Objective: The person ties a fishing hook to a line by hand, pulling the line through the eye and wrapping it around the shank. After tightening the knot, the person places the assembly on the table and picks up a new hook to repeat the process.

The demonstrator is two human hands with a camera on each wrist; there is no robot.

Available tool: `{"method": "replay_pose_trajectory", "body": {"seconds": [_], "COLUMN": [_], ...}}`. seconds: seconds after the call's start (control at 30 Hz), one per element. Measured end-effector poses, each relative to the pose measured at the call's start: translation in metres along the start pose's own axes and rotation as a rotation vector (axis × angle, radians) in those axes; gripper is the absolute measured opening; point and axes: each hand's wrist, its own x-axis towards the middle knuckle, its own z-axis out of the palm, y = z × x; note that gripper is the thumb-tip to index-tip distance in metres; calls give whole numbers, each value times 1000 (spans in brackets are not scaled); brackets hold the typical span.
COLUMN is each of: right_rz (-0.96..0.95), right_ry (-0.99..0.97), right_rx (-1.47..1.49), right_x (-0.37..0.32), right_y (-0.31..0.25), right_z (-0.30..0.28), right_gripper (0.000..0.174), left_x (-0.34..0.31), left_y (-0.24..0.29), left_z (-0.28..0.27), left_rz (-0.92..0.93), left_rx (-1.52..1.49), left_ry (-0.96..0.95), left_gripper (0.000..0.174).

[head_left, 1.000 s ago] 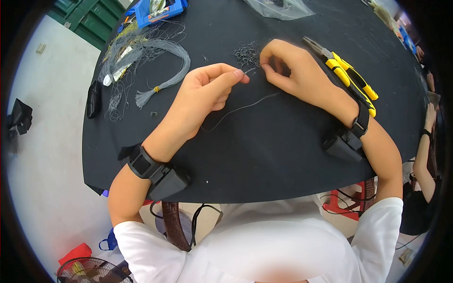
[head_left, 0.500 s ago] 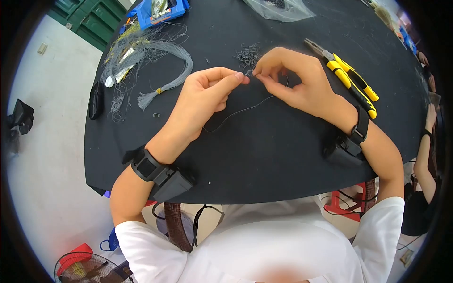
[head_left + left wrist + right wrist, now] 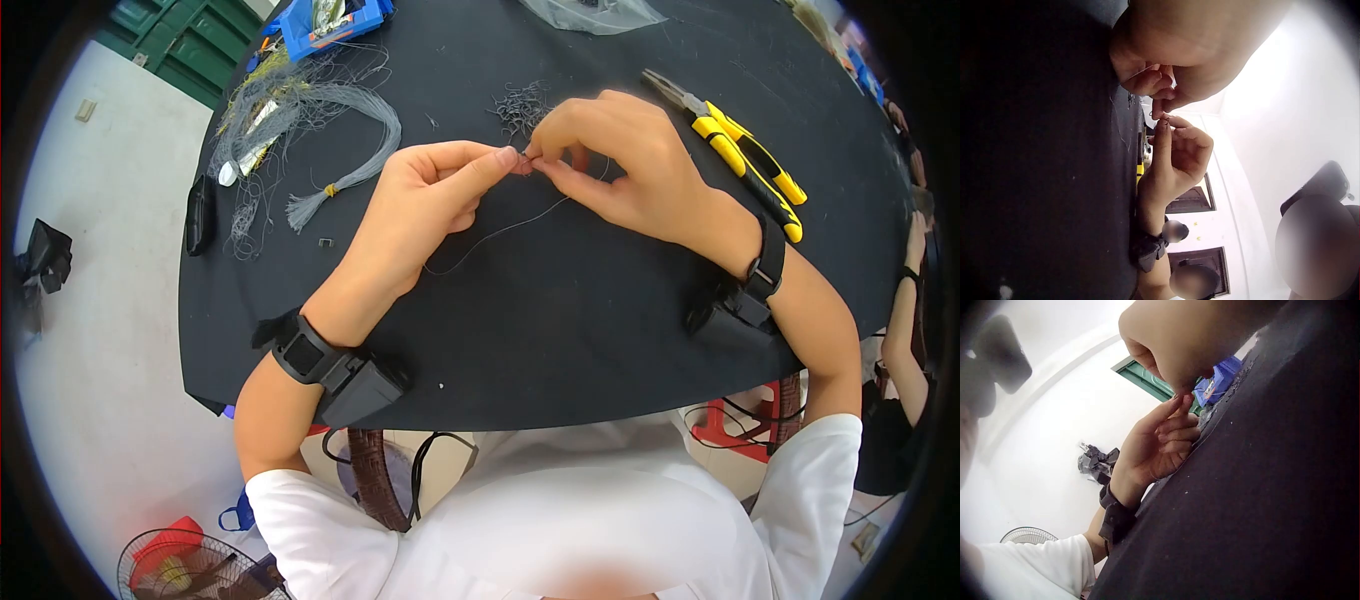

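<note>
Thumb and forefinger of my left hand (image 3: pixel 430 200) pinch a tiny dark hook, mostly hidden by the fingertips. My right hand (image 3: pixel 630 160) comes in from the other side, its thumb and forefinger pinching the thin fishing line right at the left fingertips. From below the left palm the fishing line (image 3: pixel 495 235) curves over the black table and up behind the right thumb. Just beyond the fingers lies a loose pile of small dark hooks (image 3: pixel 517 105). The left wrist view shows the right hand (image 3: pixel 1179 156) meeting the left hand (image 3: pixel 1179 37) tip to tip.
Yellow-and-black pliers (image 3: pixel 745 160) lie right of the right hand. At the left are a tied bundle of fishing line (image 3: pixel 385 140), tangled strands and a black case (image 3: pixel 201 215). A blue box (image 3: pixel 325 30) and a clear plastic bag (image 3: pixel 600 14) stand at the back.
My right hand has moved left, closing the gap until its fingertips meet the left ones. A strand of line now shows behind the right thumb. The left hand has stayed nearly still.
</note>
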Motion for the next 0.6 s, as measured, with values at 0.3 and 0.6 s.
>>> {"method": "replay_pose_trajectory", "body": {"seconds": [0.3, 0.6], "right_rz": [33, 58], "right_ry": [-45, -99], "right_rx": [1, 15], "right_x": [0, 0], "right_y": [0, -1], "right_z": [0, -1], "right_gripper": [11, 11], "left_x": [-1, 0], "left_y": [1, 2], "left_z": [1, 0], "left_rz": [9, 154], "left_rx": [108, 331], "left_ry": [37, 41], "left_gripper": [23, 22]}}
